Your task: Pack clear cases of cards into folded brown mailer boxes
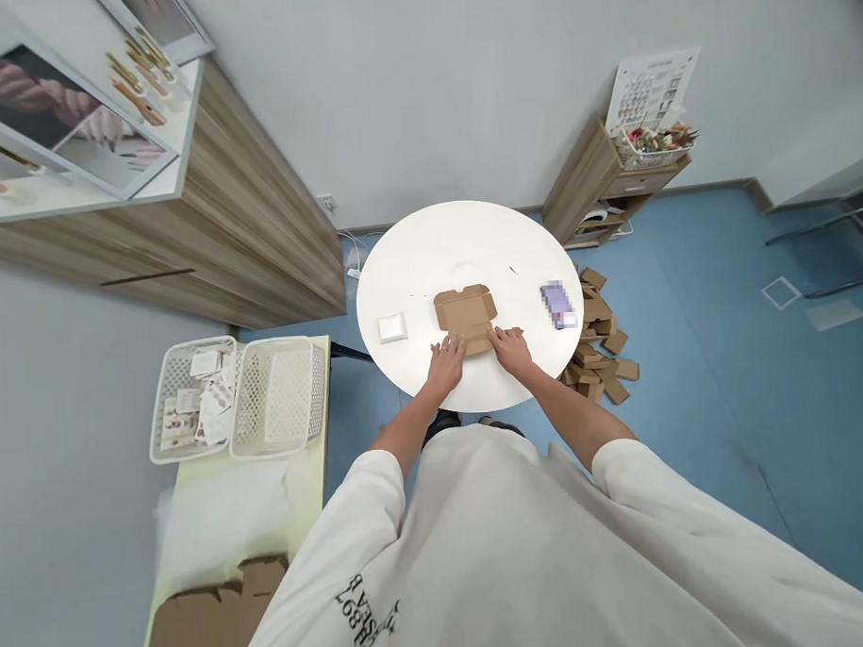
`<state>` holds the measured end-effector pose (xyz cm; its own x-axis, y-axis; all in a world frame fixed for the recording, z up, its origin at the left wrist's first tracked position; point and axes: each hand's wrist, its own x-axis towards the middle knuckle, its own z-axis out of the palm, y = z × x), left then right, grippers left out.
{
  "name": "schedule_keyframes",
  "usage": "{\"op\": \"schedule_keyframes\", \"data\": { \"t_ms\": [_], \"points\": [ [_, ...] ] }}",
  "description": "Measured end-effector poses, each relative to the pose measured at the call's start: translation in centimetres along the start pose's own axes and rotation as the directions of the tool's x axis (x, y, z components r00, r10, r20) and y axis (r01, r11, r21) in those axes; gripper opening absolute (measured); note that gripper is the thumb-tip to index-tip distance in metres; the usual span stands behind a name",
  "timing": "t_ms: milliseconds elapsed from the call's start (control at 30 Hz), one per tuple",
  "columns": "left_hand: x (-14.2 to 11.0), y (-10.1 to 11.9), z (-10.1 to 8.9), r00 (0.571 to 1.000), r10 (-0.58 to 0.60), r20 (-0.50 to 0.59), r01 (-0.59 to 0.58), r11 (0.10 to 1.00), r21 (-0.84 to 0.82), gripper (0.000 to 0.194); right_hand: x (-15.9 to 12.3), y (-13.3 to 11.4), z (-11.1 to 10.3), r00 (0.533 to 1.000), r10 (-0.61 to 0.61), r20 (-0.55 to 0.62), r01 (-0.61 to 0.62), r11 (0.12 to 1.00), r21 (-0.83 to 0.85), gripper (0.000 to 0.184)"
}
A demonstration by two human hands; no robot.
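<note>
A flat brown cardboard box blank (465,313) lies on the round white table (464,242), partly folded at its near edge. My left hand (447,360) presses on the blank's near left corner, fingers curled down onto the card. My right hand (510,347) rests on the near right corner, fingers bent over the folded edge. A small white square item (392,328) lies to the left of the blank. A blurred purple object (558,303) lies to the right of it.
A heap of folded cardboard boxes (602,346) lies on the blue floor right of the table. Two white mesh baskets (240,396) sit on a pale side table at my left, with flat cardboard (215,619) nearer. Wooden cabinets stand at the back left and back right.
</note>
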<state>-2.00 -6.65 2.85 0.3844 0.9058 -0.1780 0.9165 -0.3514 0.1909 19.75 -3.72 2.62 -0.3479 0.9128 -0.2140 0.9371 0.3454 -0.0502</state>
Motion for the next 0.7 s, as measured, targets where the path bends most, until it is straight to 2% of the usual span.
{"op": "schedule_keyframes", "data": {
  "t_ms": [167,367,467,600,700],
  "points": [
    [3.5,-3.2,-0.6,0.999,0.046,-0.003,-0.046,0.999,-0.006,0.072,3.8,-0.1,-0.3,0.999,0.049,0.002,-0.049,0.999,0.017,0.061],
    [6.4,-5.1,-1.3,0.997,0.064,0.031,-0.063,0.997,-0.038,0.073,6.4,0.9,-0.5,0.999,0.043,-0.026,-0.041,0.996,0.081,0.06],
    [6.9,-5.4,-1.0,0.995,0.078,0.07,-0.073,0.995,-0.072,0.071,7.2,1.4,0.0,1.0,-0.006,0.005,0.005,0.995,0.1,0.056],
    [6.6,-5.3,0.4,0.986,0.069,0.151,-0.056,0.995,-0.087,0.067,6.9,2.0,1.3,0.984,-0.116,0.132,0.101,0.988,0.118,0.049],
    [6.3,-5.3,1.6,0.979,0.034,0.201,-0.016,0.996,-0.088,0.06,6.3,2.5,2.4,0.967,-0.15,0.205,0.122,0.982,0.144,0.043]
  ]
}}
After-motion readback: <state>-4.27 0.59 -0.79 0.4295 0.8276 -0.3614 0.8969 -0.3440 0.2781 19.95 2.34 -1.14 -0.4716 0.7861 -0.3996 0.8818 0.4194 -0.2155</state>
